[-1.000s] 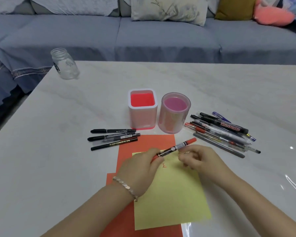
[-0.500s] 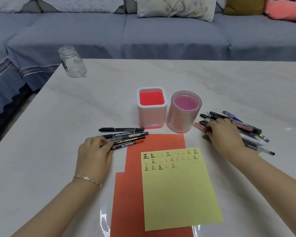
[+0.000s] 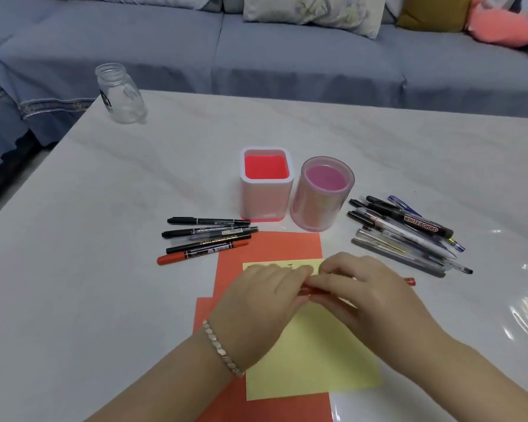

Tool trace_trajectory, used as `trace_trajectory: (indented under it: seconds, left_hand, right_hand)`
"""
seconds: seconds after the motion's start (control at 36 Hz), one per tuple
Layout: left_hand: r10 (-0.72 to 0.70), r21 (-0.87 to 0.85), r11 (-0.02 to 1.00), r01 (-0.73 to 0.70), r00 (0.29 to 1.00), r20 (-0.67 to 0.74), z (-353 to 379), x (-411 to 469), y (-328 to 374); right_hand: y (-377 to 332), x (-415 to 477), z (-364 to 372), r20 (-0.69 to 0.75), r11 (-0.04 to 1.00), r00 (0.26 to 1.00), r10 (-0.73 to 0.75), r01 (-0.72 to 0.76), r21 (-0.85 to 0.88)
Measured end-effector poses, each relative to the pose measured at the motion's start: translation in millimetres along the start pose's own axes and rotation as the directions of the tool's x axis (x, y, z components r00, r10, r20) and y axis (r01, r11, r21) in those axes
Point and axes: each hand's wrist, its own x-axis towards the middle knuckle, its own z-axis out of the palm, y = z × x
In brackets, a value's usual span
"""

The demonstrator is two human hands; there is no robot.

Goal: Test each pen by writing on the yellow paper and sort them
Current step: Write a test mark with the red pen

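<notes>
Now I see both hands close together over the top of the yellow paper [image 3: 313, 357]. The left hand [image 3: 262, 296] has its fingers curled down around one end of a red pen [image 3: 409, 281]. The right hand [image 3: 369, 293] holds the same pen, fingers bent over it and thumb under it. The hands touch at the fingertips. Most of the pen is hidden by them. Only a bit between the hands and the red end past the right hand show. I cannot tell if the cap is on or off.

Half a second ago the hands were far apart. The left one was by the row of pens [image 3: 208, 237] on the left, and the right one was reaching into the pile of pens [image 3: 409, 236] on the right. Now both have come to the middle with the red pen. The marks at the top of the yellow paper are mostly covered by the hands.

A bracelet [image 3: 223, 348] sits on the left wrist. The yellow paper lies on orange paper [image 3: 272, 248]. Behind it stand a square cup [image 3: 267, 193] and a round cup [image 3: 322, 205], side by side. A glass jar [image 3: 121, 92] stands far off at the table [image 3: 104, 269] corner.
</notes>
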Motion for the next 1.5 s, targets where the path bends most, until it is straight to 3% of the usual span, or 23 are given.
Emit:
trace_trajectory:
  seconds: [0.06, 0.14, 0.19, 0.22, 0.28, 0.31, 0.36, 0.44, 0.5, 0.67, 0.75, 0.86, 0.94, 1.06, 1.14, 1.19, 1.25, 1.33, 1.42, 1.5]
  left_hand:
    - [-0.062, -0.026, 0.998, 0.063, 0.998, 0.030, 1, 1, 4]
    - [-0.270, -0.131, 0.952, 0.275, 0.961, 0.054, -8, -2, 8]
    - [-0.381, -0.289, 0.883, 0.370, 0.924, 0.020, -8, -13, 6]
    - [-0.381, -0.333, 0.872, 0.358, 0.925, -0.002, -9, -15, 6]
    - [-0.375, -0.374, 0.860, 0.347, 0.927, -0.001, -12, -17, 8]
    - [-0.350, -0.379, 0.866, 0.328, 0.937, 0.010, -13, -18, 7]
    - [-0.243, -0.362, 0.904, 0.228, 0.970, 0.005, -13, -20, 9]
    - [-0.147, -0.329, 0.935, 0.134, 0.989, -0.012, -15, -21, 14]
    - [-0.147, -0.319, 0.937, 0.143, 0.989, 0.009, -14, -23, 16]
    - [-0.151, -0.177, 0.968, 0.180, 0.975, 0.165, -18, -17, 20]
    - [-0.135, -0.267, 0.948, 0.172, 0.979, 0.154, -17, -18, 21]
    - [-0.139, -0.467, 0.851, 0.240, 0.961, 0.240, -21, -18, 15]
    - [-0.149, -0.530, 0.793, 0.300, 0.939, 0.309, -22, -21, 13]
    - [-0.234, -0.254, 0.915, 0.312, 0.927, 0.294, -25, -27, 8]
    - [-0.436, -0.052, 0.892, 0.448, 0.886, 0.157, -16, -34, -13]
    - [-0.413, 0.076, 0.909, 0.410, 0.911, 0.018, -2, -43, -33]
    - [-0.387, 0.170, 0.901, 0.399, 0.917, -0.098, 8, -52, -49]
    - [-0.392, 0.259, 0.871, 0.417, 0.909, -0.144, 15, -56, -56]
    - [-0.420, 0.268, 0.854, 0.446, 0.895, -0.150, 19, -54, -52]
    - [-0.378, 0.180, 0.907, 0.379, 0.925, -0.044, 19, -51, -37]
  right_hand:
    - [-2, 0, 4, -0.133, 0.999, 0.990, -0.042, 0.037, -0.034]
    - [-5, -2, 5, -0.321, 0.999, 0.947, -0.005, -0.009, -0.041]
    - [-13, -3, 3, -0.357, 0.995, 0.929, 0.102, -0.098, 0.031]
    - [-18, -3, 3, -0.313, 0.970, 0.921, 0.233, -0.196, 0.145]
    - [-29, 0, 4, -0.042, 0.763, 0.846, 0.531, -0.456, 0.457]
    - [-32, 2, 7, 0.119, 0.626, 0.791, 0.599, -0.557, 0.546]
    - [-37, 5, 13, 0.305, 0.428, 0.724, 0.619, -0.637, 0.641]
    - [-47, 12, 20, 0.350, 0.175, 0.694, 0.629, -0.565, 0.806]
    - [-52, 15, 23, 0.312, 0.103, 0.669, 0.675, -0.504, 0.857]
    - [-52, 12, 37, 0.110, 0.272, 0.639, 0.762, -0.469, 0.841]
    - [-54, 14, 35, 0.126, 0.258, 0.658, 0.743, -0.454, 0.853]
    - [-51, 13, 29, 0.183, 0.182, 0.709, 0.681, -0.406, 0.896]
    - [-50, 10, 24, 0.198, 0.199, 0.756, 0.624, -0.399, 0.895]
    - [-39, -2, 25, 0.076, 0.363, 0.776, 0.626, -0.375, 0.853]
    - [-16, -18, 36, -0.017, 0.597, 0.807, 0.590, -0.423, 0.682]
    - [-6, -29, 44, 0.025, 0.723, 0.828, 0.560, -0.503, 0.474]
    - [-1, -37, 54, 0.134, 0.758, 0.819, 0.558, -0.569, 0.320]
    - [4, -45, 67, 0.211, 0.860, 0.849, 0.485, -0.507, 0.063]
    - [3, -45, 71, 0.273, 0.869, 0.839, 0.472, -0.494, 0.017]
    - [0, -42, 76, 0.255, 0.868, 0.847, 0.467, -0.494, 0.050]
